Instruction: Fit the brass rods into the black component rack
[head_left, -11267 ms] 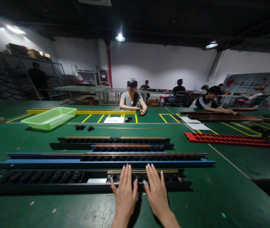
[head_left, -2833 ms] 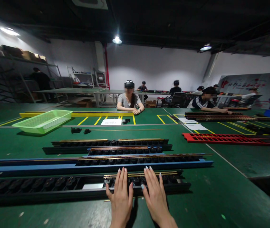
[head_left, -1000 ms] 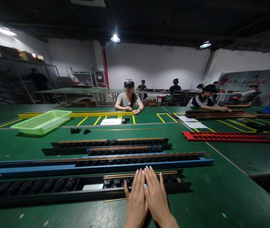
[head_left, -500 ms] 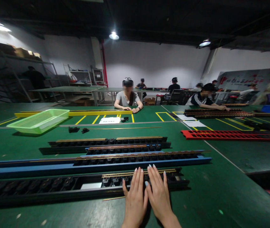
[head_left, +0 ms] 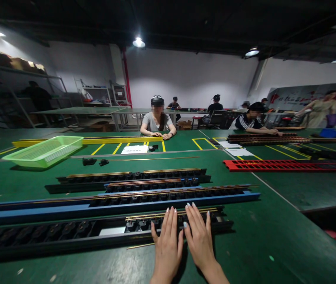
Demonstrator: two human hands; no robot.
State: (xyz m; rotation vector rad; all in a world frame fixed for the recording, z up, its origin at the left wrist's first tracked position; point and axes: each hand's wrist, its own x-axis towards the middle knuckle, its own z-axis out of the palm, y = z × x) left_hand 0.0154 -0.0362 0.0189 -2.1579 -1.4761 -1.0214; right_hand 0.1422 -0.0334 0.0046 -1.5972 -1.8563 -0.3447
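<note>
My left hand (head_left: 167,245) lies flat with its fingers stretched over the right part of a long black channel (head_left: 109,239). Beside it, my right hand (head_left: 200,241) is also spread, its fingertips over the thin brass rods (head_left: 144,216) along the channel's top. Black blocks (head_left: 81,228) sit in a row inside the channel, and a pale plate (head_left: 112,231) shows in a gap between them. A loose brass rod (head_left: 140,246) lies on the table just left of my left hand. Neither hand grips anything; what lies under the palms is hidden.
Beyond the channel lie a blue channel (head_left: 67,210) with rods and another black channel (head_left: 76,187). Further off are a green basket (head_left: 45,152), a yellow channel (head_left: 126,140) and a red slotted rail (head_left: 274,165). Co-workers sit across the green table (head_left: 262,236).
My right hand has shifted slightly right, widening the gap between my hands. The whole view has moved a little. Both hands stay spread over the channel.
</note>
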